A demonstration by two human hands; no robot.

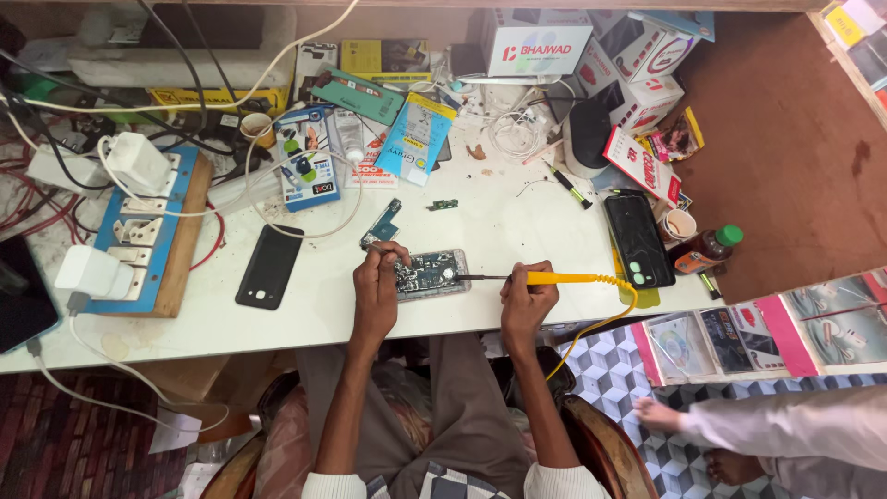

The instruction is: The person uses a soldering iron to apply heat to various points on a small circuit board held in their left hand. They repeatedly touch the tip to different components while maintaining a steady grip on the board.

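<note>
An opened phone (432,274) with its circuit board showing lies on the white table (517,231) in front of me. My left hand (377,288) rests on its left end, pinching a thin pointed tool against the board. A yellow-handled soldering iron (554,277) sits in my right hand (527,300), with its dark tip touching the right end of the board. The iron's yellow cord curls off the table's front edge to the right.
A black phone back cover (269,266) lies left of my hands, beside a blue switchboard (148,226) with white chargers plugged in. A dark phone (638,238), a brown bottle (704,249) and small boxes sit at the right. Another person's foot (658,416) shows at lower right.
</note>
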